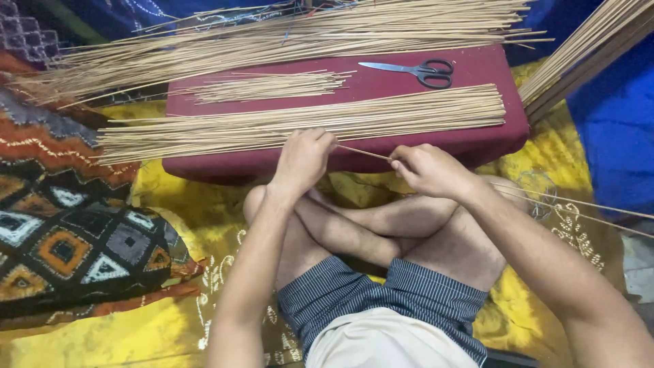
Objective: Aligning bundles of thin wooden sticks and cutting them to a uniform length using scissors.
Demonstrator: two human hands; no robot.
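Note:
I sit cross-legged before a dark red cushion (477,140) that carries bundles of thin pale sticks. My left hand (301,160) and my right hand (426,169) are both pinched on one thin stick (364,153) that spans between them, just in front of the cushion's near edge. A long flat bundle of sticks (306,123) lies along the cushion right above my hands. A shorter, smaller bundle (266,87) lies behind it. Black-handled scissors (412,69) rest on the cushion at the back right.
A large heap of long sticks (286,37) lies behind the cushion. More sticks (579,54) lean at the upper right. A patterned pillow (75,245) lies at my left on a yellow cloth (170,327). Blue fabric (613,129) is at the right.

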